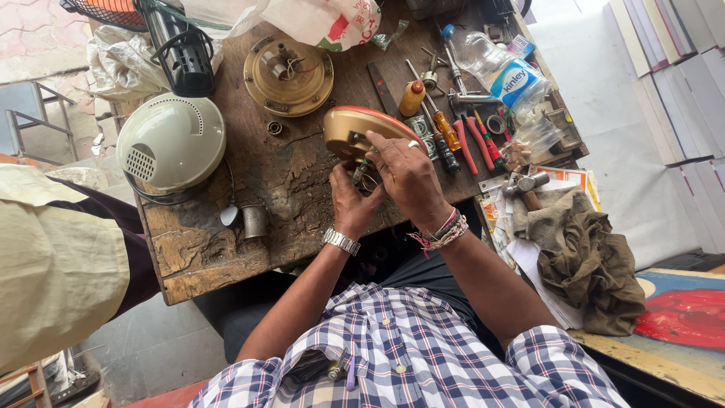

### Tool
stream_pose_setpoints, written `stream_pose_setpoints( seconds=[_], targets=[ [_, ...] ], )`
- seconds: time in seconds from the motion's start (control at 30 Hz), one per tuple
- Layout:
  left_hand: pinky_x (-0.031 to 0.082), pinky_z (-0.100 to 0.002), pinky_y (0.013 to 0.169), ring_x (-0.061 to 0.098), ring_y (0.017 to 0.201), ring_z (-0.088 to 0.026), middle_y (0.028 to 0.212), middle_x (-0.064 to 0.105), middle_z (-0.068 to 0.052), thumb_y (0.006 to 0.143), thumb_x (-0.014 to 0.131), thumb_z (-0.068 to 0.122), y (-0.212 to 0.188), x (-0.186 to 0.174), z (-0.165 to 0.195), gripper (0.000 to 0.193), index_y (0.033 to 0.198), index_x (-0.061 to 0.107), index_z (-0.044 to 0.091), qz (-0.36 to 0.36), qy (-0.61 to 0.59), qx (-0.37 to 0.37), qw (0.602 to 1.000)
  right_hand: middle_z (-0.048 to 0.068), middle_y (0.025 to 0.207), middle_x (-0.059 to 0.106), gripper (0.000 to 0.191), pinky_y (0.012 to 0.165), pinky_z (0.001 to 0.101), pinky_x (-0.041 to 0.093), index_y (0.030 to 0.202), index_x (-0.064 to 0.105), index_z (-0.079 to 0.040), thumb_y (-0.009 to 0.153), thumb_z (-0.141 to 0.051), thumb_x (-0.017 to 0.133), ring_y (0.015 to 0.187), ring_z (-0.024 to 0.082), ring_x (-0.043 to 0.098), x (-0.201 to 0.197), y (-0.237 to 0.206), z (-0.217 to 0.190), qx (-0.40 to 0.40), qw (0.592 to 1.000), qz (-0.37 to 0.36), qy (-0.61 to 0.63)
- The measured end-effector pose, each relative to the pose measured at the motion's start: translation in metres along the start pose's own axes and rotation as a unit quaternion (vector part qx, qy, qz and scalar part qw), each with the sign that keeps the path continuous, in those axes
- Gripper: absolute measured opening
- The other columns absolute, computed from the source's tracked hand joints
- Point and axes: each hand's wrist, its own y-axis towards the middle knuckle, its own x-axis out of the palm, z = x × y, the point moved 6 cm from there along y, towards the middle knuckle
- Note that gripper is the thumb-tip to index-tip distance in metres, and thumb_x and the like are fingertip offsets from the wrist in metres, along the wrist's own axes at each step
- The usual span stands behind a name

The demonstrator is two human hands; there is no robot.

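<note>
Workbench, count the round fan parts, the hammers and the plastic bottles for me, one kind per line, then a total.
Round fan parts: 3, the cream dome cover, the brass motor housing, and the tan cover under the hands
Hammers: 1
Clear plastic bottles: 1
Total: 5

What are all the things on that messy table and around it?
Tan round motor cover: one, tilted on edge under the hands.
Brass-coloured motor disc: one, table top centre.
Cream dome cover: one, table's left edge.
Screwdrivers and pliers: several, orange, red, black, right of the cover.
Plastic bottle: one, clear, top right.
Hammer: one, on papers at right.
Brown cloth: one, right side.
Wooden table: one, worn brown.
Left hand: watch on wrist, touching the cover's underside.
Right hand: bracelets on wrist, on the cover.
</note>
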Motion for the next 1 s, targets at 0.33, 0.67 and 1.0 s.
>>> stream_pose_setpoints(
  seconds=[0.33,0.67,1.0],
  targets=[
    [0.058,-0.048,0.093,0.057,0.118,-0.034,0.126,0.049,-0.020,0.077,0.089,0.036,0.003,0.001,-0.008,0.082,0.135,0.040,0.005,0.003,0.000,0.006,1.000,0.011,0.097,0.072,0.015,0.067,0.0332,0.057,0.114,0.071,-0.010,0.101,-0.012,0.064,0.076,0.021,0.070,0.009,-0.038,0.011,0.144,0.989,-0.026,0.011],
    [0.053,-0.051,0.094,0.057,0.115,-0.039,0.125,0.049,-0.023,0.090,0.074,0.021,-0.002,-0.006,-0.005,0.062,0.137,0.038,0.002,0.023,0.010,0.055,0.998,0.016,0.091,0.077,0.020,0.072,0.0401,0.060,0.106,0.076,-0.009,0.091,-0.022,0.073,0.079,0.032,0.075,0.056,-0.042,0.021,0.155,0.986,-0.031,-0.046],
    [0.056,-0.050,0.093,0.057,0.118,-0.038,0.126,0.048,-0.023,0.091,0.076,0.023,0.000,-0.005,-0.007,0.064,0.138,0.037,0.003,0.025,0.002,0.051,0.998,0.017,0.086,0.075,0.015,0.070,0.0417,0.059,0.102,0.074,-0.005,0.096,-0.017,0.069,0.076,0.034,0.075,0.060,-0.044,0.025,0.187,0.982,0.004,-0.022]
  ],
)
